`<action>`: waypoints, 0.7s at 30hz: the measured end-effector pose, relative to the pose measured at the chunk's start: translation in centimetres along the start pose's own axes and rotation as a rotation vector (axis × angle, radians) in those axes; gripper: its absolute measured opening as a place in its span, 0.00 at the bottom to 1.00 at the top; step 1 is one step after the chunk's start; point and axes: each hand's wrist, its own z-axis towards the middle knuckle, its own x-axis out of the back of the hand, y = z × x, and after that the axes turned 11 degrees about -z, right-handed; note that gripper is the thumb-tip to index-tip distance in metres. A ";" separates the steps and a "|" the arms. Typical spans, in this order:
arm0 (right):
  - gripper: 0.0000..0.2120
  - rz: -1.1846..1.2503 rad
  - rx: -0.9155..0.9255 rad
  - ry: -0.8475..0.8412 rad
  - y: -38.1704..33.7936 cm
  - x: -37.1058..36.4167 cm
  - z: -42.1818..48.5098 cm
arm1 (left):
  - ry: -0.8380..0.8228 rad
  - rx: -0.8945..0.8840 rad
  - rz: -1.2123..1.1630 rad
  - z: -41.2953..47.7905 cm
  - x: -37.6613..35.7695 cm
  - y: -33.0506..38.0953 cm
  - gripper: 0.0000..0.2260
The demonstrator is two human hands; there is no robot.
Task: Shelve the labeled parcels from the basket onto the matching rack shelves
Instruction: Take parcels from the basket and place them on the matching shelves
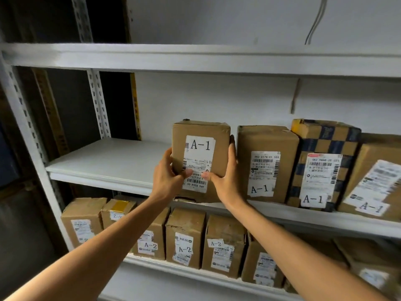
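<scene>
Head-camera view up at a white metal rack (138, 57) against a pale wall. At centre, an upright cardboard parcel labelled A-1 (200, 157), gripped from both sides. Left hand (168, 177) at the parcel's 8 o'clock, fingers around the left edge, thumb across the lower label. Right hand (226, 177) at its 4 o'clock, fingers (232, 148) flat up the right side, thumb on the label. Both hands closed on the box; bare forearms in from the bottom corners. Parcel base at the front lip of the middle shelf (104, 161); whether resting or just above, cannot tell. At 3 o'clock of the held box, just beside it, a plain brown A-1 box (267, 164); further right a blue-and-tan checkered A-1 box (323, 161), then a tilted A-1 box (373, 179) at the frame edge. Bare shelf surface at 9 o'clock. On the lower shelf, at 6 o'clock, a row of upright A-2 boxes (185, 237). Above, at 12 o'clock, an upper shelf board with a thin cable (315, 20) on the wall.
</scene>
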 end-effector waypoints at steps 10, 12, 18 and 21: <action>0.46 -0.279 -0.127 -0.052 -1.4 -0.2 -0.4 | -0.030 -0.005 0.021 2.0 -0.8 -2.1 0.25; 0.46 -0.428 -0.153 -0.021 -1.5 -0.2 -0.8 | -0.020 -0.017 0.044 2.2 -1.3 -2.4 0.26; 0.44 -0.676 -0.198 -0.020 -1.2 -0.3 -2.4 | -0.097 0.008 0.046 3.0 -1.5 -3.0 0.26; 0.38 -0.730 -0.174 -0.041 -1.6 -0.3 -3.1 | -0.141 0.030 0.023 2.9 -1.3 -2.9 0.27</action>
